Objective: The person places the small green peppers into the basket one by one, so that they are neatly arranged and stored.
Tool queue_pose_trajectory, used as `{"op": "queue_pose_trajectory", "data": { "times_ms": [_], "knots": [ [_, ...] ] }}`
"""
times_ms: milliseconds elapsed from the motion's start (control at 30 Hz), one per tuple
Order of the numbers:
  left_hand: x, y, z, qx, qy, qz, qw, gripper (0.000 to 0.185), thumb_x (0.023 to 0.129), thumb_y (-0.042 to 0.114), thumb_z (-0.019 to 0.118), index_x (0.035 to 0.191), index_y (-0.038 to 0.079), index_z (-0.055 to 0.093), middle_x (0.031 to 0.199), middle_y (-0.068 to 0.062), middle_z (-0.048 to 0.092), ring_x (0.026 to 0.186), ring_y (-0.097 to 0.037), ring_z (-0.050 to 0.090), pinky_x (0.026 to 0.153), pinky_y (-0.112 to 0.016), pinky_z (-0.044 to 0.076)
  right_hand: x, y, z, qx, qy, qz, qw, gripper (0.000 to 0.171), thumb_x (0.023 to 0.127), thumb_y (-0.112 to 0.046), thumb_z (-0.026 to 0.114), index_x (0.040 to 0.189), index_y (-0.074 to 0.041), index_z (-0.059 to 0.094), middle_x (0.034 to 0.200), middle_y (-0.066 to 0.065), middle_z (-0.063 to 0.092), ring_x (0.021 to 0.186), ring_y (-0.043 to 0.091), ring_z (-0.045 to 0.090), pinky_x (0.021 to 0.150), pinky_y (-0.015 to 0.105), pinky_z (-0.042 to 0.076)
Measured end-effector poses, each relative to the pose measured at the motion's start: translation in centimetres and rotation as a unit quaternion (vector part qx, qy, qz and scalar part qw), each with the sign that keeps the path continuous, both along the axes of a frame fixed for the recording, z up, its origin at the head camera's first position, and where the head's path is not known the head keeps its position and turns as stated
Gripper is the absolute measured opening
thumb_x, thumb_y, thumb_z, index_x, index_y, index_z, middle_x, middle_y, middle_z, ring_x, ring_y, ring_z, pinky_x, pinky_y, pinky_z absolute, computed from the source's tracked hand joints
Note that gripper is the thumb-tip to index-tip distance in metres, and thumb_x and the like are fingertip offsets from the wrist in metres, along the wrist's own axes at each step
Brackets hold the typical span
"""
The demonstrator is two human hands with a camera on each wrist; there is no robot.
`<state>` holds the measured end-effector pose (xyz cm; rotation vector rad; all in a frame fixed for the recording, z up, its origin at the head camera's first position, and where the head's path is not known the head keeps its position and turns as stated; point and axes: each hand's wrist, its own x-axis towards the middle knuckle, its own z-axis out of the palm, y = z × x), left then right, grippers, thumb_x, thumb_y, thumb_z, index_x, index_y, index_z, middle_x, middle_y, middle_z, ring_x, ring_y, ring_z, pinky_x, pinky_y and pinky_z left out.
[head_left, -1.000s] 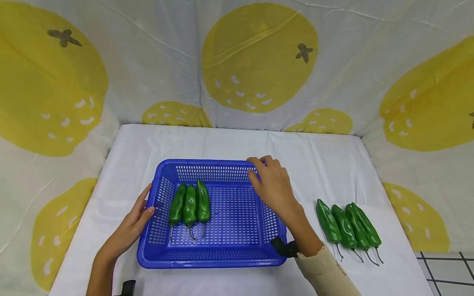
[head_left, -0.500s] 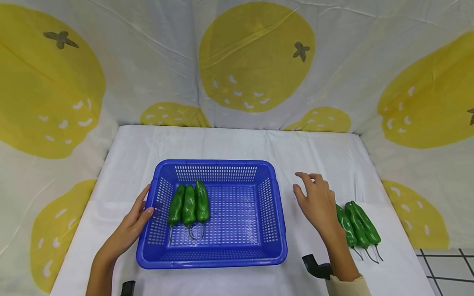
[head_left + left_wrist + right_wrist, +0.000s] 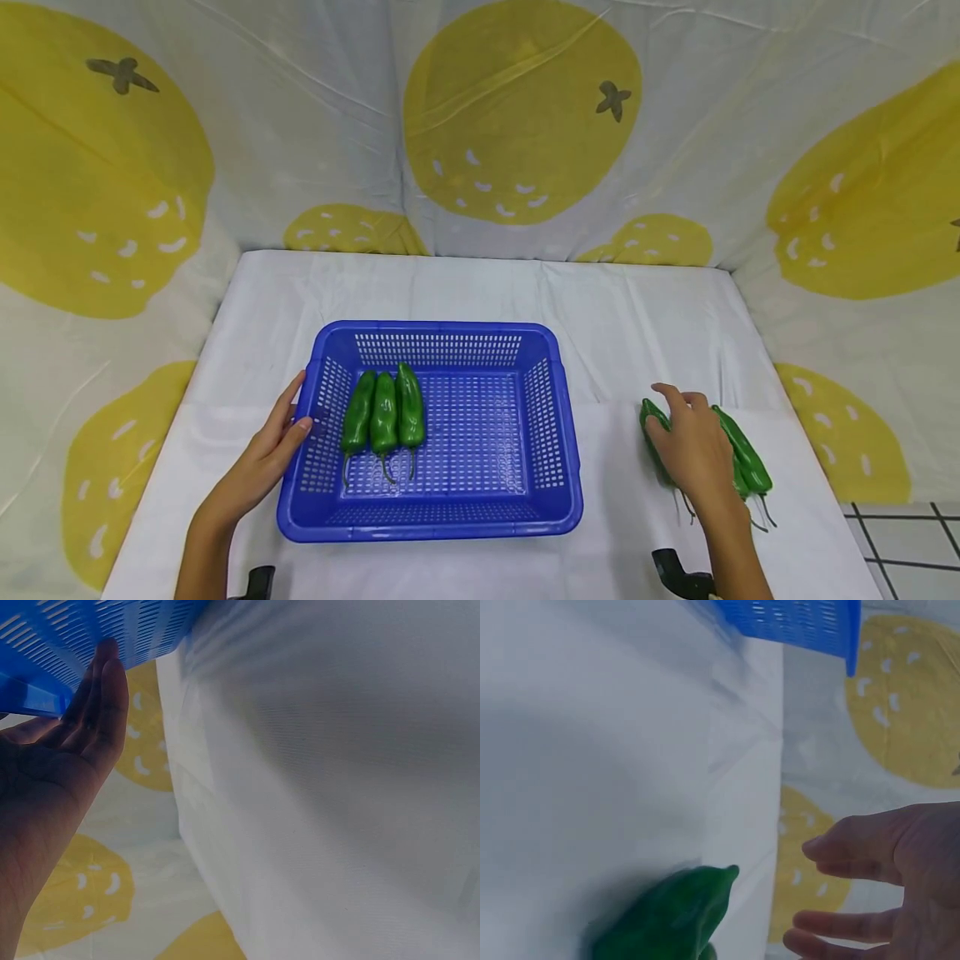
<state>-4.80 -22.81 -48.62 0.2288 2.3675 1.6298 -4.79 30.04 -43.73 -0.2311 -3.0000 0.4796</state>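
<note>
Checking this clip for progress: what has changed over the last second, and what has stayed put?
The right hand left the far rim of the blue basket, swung right and came down over the peppers on the cloth; its fingers are spread above them, with no grip visible yet. The left hand stays against the basket's left wall, and the three peppers in the basket have not moved.

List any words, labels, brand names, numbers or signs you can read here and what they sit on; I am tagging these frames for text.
No readable text in any view.
The blue basket, which the left hand touches, shows only slotted holes, no label.
The green peppers in it and those under the right hand bear no sticker.
The backdrop cloth carries yellow fruit prints with white marks and dark stems, not letters.
</note>
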Motion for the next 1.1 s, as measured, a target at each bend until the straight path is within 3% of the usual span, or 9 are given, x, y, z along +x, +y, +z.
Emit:
{"op": "queue_pose_trajectory", "data": {
  "times_ms": [333,500,733,900,1100],
  "knots": [
    [0.0,0.0,0.0,0.004,-0.002,-0.002,1.0,0.065,0.109,0.023,0.038,0.161,0.031,0.001,0.152,-0.035,0.027,0.123,-0.059,0.046,0.087,-0.067,0.049,1.7,1.8,-1.9,-0.008,-0.055,-0.023,0.998,0.049,0.087,-0.008,0.069,0.133,0.0,0.056,0.119,0.035,0.05,0.093,0.05,0.057,0.059,0.057,0.048],
    [0.0,0.0,0.0,0.005,-0.005,0.001,1.0,0.065,0.109,0.023,0.039,0.161,0.032,0.001,0.149,-0.036,0.031,0.12,-0.059,0.049,0.084,-0.065,0.051,2.0,2.2,-2.8,-0.016,-0.074,-0.03,0.997,0.053,0.087,-0.006,0.07,0.136,-0.001,0.053,0.121,0.034,0.047,0.096,0.051,0.056,0.059,0.057,0.048],
    [0.0,0.0,0.0,0.008,-0.006,0.0,0.9999,0.065,0.109,0.024,0.038,0.161,0.031,0.001,0.152,-0.036,0.027,0.122,-0.06,0.047,0.084,-0.066,0.05,1.9,2.5,-3.9,-0.008,-0.099,-0.031,0.995,0.057,0.088,-0.005,0.068,0.141,-0.002,0.048,0.124,0.037,0.048,0.097,0.054,0.057,0.06,0.061,0.048],
    [0.0,0.0,-0.1,0.01,-0.005,-0.001,0.9999,0.065,0.109,0.023,0.038,0.161,0.032,0.0,0.152,-0.036,0.026,0.122,-0.06,0.046,0.085,-0.066,0.05,1.8,2.4,-4.2,-0.009,-0.115,-0.033,0.993,0.061,0.09,-0.007,0.067,0.146,-0.003,0.043,0.121,0.037,0.051,0.091,0.051,0.059,0.057,0.055,0.048],
    [0.0,0.0,-0.1,0.006,-0.002,0.0,1.0,0.065,0.109,0.023,0.038,0.161,0.031,0.0,0.152,-0.036,0.026,0.123,-0.061,0.046,0.085,-0.067,0.05,1.7,2.4,-4.5,-0.007,-0.106,-0.026,0.994,0.06,0.092,-0.008,0.066,0.146,-0.003,0.041,0.113,0.037,0.053,0.089,0.051,0.059,0.055,0.055,0.049]
  ]
}}
